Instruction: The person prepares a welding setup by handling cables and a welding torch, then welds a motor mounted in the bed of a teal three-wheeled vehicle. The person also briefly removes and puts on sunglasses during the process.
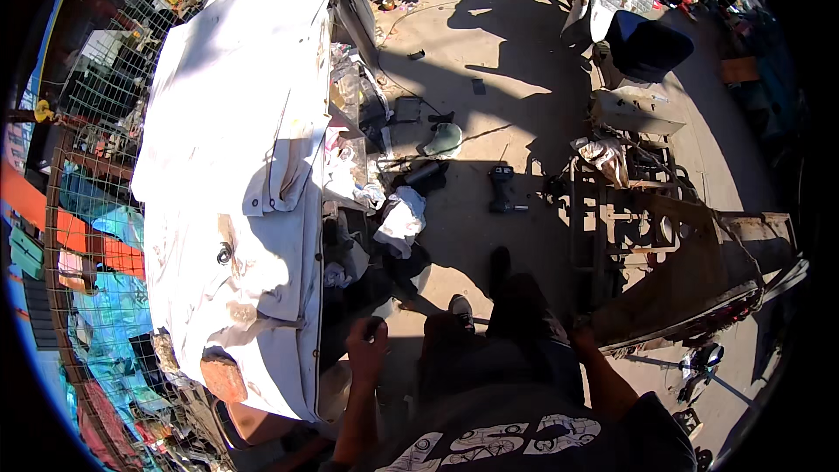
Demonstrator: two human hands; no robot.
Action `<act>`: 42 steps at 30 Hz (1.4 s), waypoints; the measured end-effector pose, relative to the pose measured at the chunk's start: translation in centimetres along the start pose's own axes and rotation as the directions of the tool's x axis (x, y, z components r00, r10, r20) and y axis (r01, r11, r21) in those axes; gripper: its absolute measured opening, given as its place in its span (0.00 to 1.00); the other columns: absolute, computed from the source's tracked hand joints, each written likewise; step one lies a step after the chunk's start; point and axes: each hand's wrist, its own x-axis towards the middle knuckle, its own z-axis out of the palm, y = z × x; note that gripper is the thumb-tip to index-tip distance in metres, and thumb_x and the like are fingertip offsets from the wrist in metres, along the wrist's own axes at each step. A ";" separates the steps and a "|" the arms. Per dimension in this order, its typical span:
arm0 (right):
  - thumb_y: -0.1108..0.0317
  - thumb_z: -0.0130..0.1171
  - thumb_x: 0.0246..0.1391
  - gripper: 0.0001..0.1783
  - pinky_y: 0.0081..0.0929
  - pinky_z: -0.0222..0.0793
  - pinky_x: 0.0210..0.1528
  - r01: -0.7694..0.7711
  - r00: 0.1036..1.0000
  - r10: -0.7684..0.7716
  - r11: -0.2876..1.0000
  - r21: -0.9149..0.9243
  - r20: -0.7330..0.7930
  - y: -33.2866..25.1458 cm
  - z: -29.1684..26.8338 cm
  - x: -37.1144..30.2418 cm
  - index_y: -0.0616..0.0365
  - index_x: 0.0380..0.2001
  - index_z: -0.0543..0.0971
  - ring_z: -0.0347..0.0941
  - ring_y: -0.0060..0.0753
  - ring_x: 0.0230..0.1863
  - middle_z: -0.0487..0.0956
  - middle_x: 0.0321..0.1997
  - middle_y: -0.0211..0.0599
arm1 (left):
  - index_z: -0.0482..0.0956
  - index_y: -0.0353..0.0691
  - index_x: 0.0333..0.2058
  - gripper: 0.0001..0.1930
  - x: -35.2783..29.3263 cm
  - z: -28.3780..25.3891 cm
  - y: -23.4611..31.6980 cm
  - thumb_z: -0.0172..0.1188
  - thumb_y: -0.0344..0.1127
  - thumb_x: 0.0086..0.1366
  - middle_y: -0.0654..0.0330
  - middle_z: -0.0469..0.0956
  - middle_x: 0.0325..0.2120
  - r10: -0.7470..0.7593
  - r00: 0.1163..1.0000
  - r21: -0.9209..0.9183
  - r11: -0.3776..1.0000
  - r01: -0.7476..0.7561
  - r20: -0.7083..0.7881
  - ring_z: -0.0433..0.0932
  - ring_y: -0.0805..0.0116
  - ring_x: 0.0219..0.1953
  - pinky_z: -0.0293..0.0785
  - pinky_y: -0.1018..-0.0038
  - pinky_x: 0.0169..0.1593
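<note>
My left hand (367, 345) is raised beside the white tarp, fingers curled around a small dark thing that I cannot make out. My right hand (582, 337) is low at the near corner of a worn brown panel (677, 249). Shadow hides its fingers, so whether it grips the panel cannot be told. The panel lies slanted against a rusty metal frame (603, 218). On the ground ahead of my feet lies a black cordless drill (502, 190), apart from both hands.
A white tarp (236, 105) covers a long stack at left, with a brick (225, 377) on its near end. Crumpled white cloth (402, 223) and a greenish pad (444, 141) lie along its right side. A wire fence (96, 149) runs far left. A dark seat (647, 45) stands far right.
</note>
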 end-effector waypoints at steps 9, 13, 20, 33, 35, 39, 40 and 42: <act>0.57 0.49 0.61 0.21 0.49 0.72 0.48 -0.246 0.967 0.256 0.917 -0.313 -0.007 -3.2 -4.5 20.7 0.59 0.50 0.77 0.72 0.52 0.51 0.75 0.50 0.53 | 0.79 0.32 0.37 0.09 9.4 2.5 8.4 0.62 0.29 0.58 0.54 0.81 0.31 -0.003 0.964 -0.047 0.999 -0.010 -0.267 0.80 0.68 0.34 0.74 0.72 0.41; 0.57 0.51 0.57 0.20 0.48 0.72 0.45 -0.111 0.994 0.100 0.932 -0.345 -0.049 -4.7 -8.1 32.1 0.56 0.48 0.77 0.74 0.51 0.47 0.76 0.46 0.49 | 0.76 0.31 0.40 0.11 14.8 0.0 9.7 0.60 0.28 0.59 0.54 0.79 0.34 0.134 0.847 0.123 0.989 -0.082 -0.515 0.78 0.66 0.34 0.75 0.72 0.40; 0.61 0.58 0.47 0.14 0.45 0.73 0.36 0.065 0.987 -0.122 0.898 -0.436 -0.106 -9.1 -15.0 44.3 0.52 0.38 0.79 0.79 0.46 0.38 0.81 0.34 0.42 | 0.65 0.28 0.52 0.25 22.5 -8.4 6.0 0.62 0.34 0.62 0.54 0.75 0.40 -0.369 0.598 -0.493 0.868 -0.051 -0.712 0.76 0.67 0.36 0.76 0.69 0.33; 0.58 0.56 0.52 0.21 0.47 0.73 0.37 0.092 0.974 0.061 0.774 -0.627 0.219 -10.8 -11.8 42.4 0.58 0.47 0.74 0.78 0.50 0.35 0.79 0.39 0.49 | 0.74 0.28 0.52 0.19 27.7 -12.3 4.0 0.58 0.30 0.64 0.51 0.78 0.46 -0.535 0.731 -0.867 0.473 -0.156 -0.424 0.79 0.55 0.44 0.75 0.59 0.49; 0.58 0.56 0.52 0.21 0.47 0.73 0.36 0.099 0.969 0.072 0.760 -0.642 0.234 -10.5 -11.3 43.2 0.58 0.47 0.75 0.78 0.50 0.35 0.79 0.38 0.49 | 0.72 0.34 0.55 0.22 28.6 -12.7 5.3 0.56 0.33 0.63 0.55 0.76 0.51 -0.404 0.868 -0.928 0.340 -0.152 -0.290 0.76 0.56 0.52 0.71 0.57 0.57; 0.59 0.57 0.51 0.21 0.46 0.73 0.36 0.270 0.937 0.015 0.599 -0.753 0.348 -9.5 -10.7 48.2 0.59 0.45 0.75 0.77 0.49 0.34 0.79 0.38 0.49 | 0.71 0.40 0.56 0.27 31.1 -12.9 6.0 0.59 0.34 0.56 0.58 0.76 0.50 -0.333 0.921 -0.966 0.222 -0.129 -0.200 0.76 0.56 0.51 0.72 0.59 0.57; 0.59 0.57 0.51 0.20 0.46 0.72 0.36 0.318 0.941 -0.063 0.509 -0.800 0.333 -8.6 -13.1 50.4 0.59 0.45 0.75 0.77 0.49 0.34 0.79 0.37 0.49 | 0.72 0.39 0.55 0.26 32.1 -12.0 4.3 0.58 0.32 0.54 0.58 0.77 0.49 -0.330 0.923 -0.969 0.209 -0.133 -0.198 0.76 0.56 0.50 0.72 0.59 0.57; 0.61 0.58 0.49 0.15 0.45 0.72 0.36 0.381 0.901 -0.419 0.643 -0.664 0.111 -12.0 -11.2 50.9 0.59 0.37 0.77 0.76 0.49 0.34 0.78 0.34 0.49 | 0.73 0.37 0.52 0.26 32.1 -13.5 4.3 0.56 0.28 0.51 0.57 0.77 0.46 -0.338 0.903 -0.928 0.345 -0.144 -0.266 0.77 0.56 0.48 0.72 0.59 0.56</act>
